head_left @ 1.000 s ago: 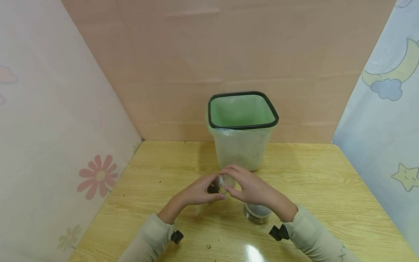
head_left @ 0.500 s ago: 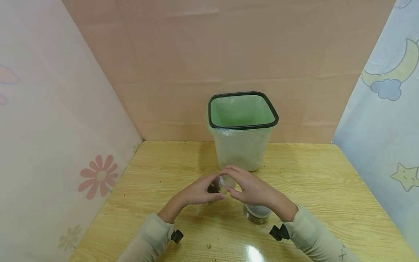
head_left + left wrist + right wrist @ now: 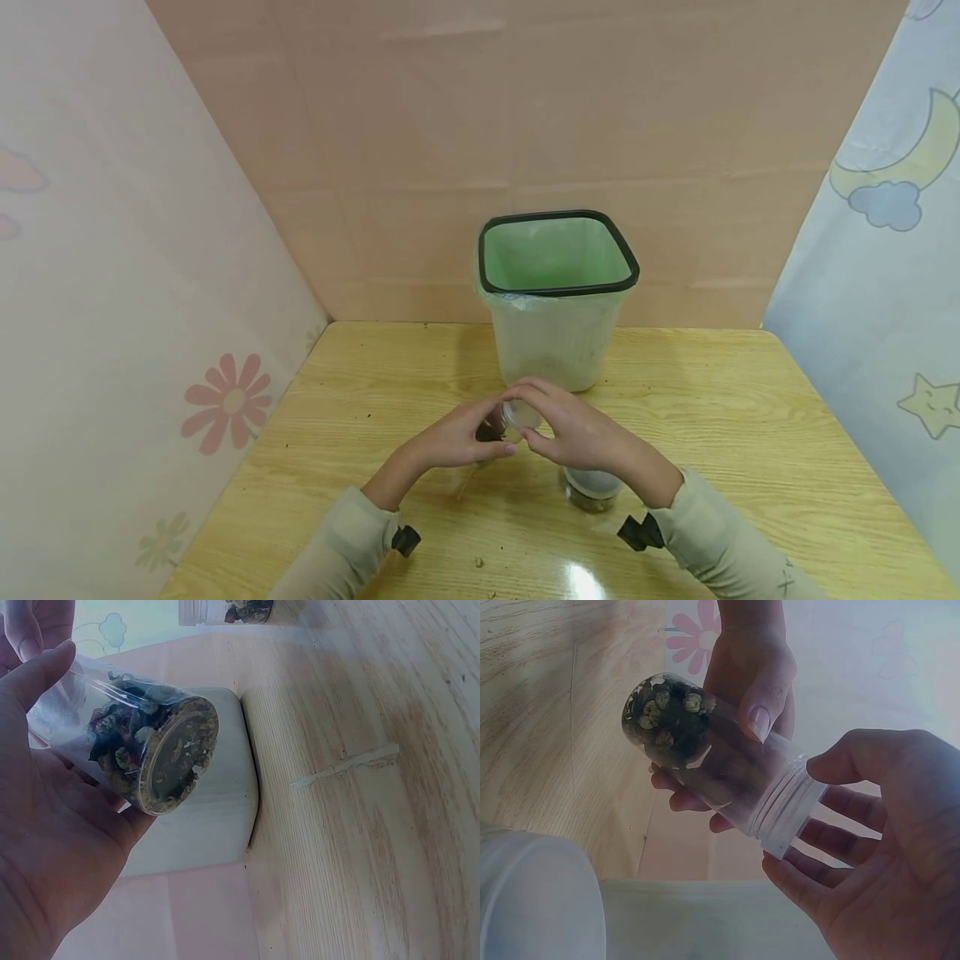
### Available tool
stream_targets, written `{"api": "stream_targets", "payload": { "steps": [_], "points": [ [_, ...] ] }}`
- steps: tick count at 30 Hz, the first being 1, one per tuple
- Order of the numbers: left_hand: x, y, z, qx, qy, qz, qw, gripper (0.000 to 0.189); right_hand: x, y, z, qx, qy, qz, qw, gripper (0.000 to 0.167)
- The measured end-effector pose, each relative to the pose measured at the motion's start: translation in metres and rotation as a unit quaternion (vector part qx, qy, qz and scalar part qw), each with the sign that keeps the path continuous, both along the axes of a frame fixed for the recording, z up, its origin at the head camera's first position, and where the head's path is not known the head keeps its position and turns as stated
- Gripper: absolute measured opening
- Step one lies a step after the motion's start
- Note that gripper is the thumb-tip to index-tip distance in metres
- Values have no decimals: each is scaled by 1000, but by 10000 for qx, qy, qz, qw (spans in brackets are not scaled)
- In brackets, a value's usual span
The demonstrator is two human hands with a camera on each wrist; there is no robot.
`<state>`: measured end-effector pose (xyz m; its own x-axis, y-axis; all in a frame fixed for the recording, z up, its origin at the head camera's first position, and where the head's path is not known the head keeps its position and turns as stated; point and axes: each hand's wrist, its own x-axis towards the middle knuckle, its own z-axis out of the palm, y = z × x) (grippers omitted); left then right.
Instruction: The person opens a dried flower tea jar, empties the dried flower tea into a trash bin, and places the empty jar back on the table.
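My left hand [image 3: 453, 437] grips a clear plastic jar [image 3: 142, 742] round its body. The jar is tilted, and dried flower tea [image 3: 667, 716] in dark and pale pieces is gathered at its base. At the other end, the fingers and thumb of my right hand [image 3: 581, 429] hold the translucent screw lid [image 3: 791, 814], which sits on the jar's mouth. Both hands are above the table in front of the bin, fingertips close together. A second jar [image 3: 591, 492] with a white lid stands on the table below my right wrist.
Behind my hands stands a pale bin [image 3: 551, 342] with a black rim and a green liner. A thin pale strip [image 3: 349, 766] lies on the wooden table [image 3: 712, 400], and small crumbs are scattered near its front. Printed cloth walls enclose the sides.
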<state>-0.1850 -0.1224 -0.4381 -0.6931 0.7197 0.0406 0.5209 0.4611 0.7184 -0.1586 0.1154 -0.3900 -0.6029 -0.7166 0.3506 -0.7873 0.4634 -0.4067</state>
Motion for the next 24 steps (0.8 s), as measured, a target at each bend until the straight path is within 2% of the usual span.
{"api": "stream_targets", "payload": {
  "steps": [12, 24],
  "points": [
    [-1, 1, 0, 6, -71, 33, 10000, 54, 2, 1, 2, 7, -49, -81, 10000, 44],
    [-1, 0, 1, 103, -124, -90, 9998, 63, 0, 2, 0, -154, 43, 190, 9997, 43]
  ]
}}
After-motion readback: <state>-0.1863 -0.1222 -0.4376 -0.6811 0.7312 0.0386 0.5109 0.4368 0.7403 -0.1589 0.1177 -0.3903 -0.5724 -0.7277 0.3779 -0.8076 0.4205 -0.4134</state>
